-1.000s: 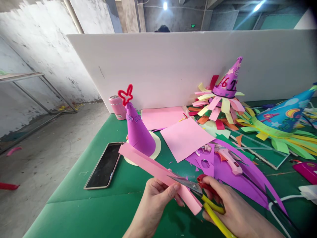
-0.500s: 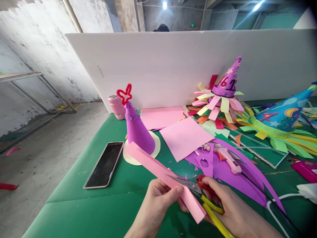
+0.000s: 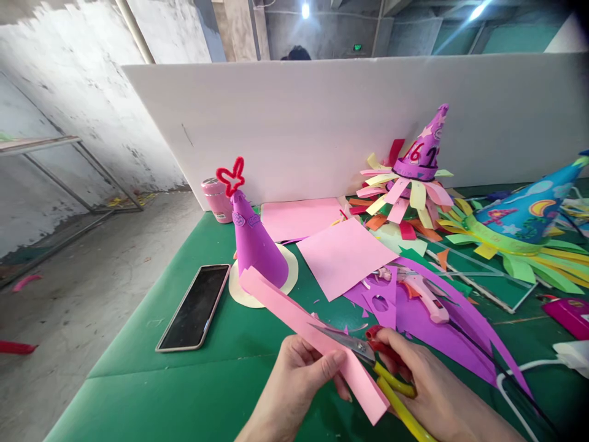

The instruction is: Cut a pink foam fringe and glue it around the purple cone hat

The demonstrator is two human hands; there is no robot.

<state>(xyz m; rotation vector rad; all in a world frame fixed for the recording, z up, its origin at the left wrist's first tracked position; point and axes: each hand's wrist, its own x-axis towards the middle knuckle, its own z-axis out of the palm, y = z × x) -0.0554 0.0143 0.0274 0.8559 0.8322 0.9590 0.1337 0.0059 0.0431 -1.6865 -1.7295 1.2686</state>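
My left hand [image 3: 299, 380] pinches a long pink foam strip [image 3: 276, 301] near its middle, thumb on top. The strip slants from the purple cone hat down toward the front right. My right hand [image 3: 423, 380] is wrapped round the handles of a pair of scissors [image 3: 356, 345], one yellow and partly red. The scissor blades lie across the strip just ahead of my left thumb; whether they are cutting into it I cannot tell. Behind the strip stands the purple cone hat [image 3: 260, 252] with a cream brim and a red pipe-cleaner shape on its tip.
A phone [image 3: 193, 307] lies at left, with a pink cup [image 3: 218, 199] farther back. Pink sheets [image 3: 345, 252], purple scraps [image 3: 427, 344] and a glue gun [image 3: 427, 298] with its cord spread right. Two decorated hats [image 3: 421, 156] stand beyond. A white board [image 3: 299, 129] closes the back.
The pink strip has slid slightly toward the front right, and my left hand has shifted a little to the right with it. The scissors stay nearly where they were.
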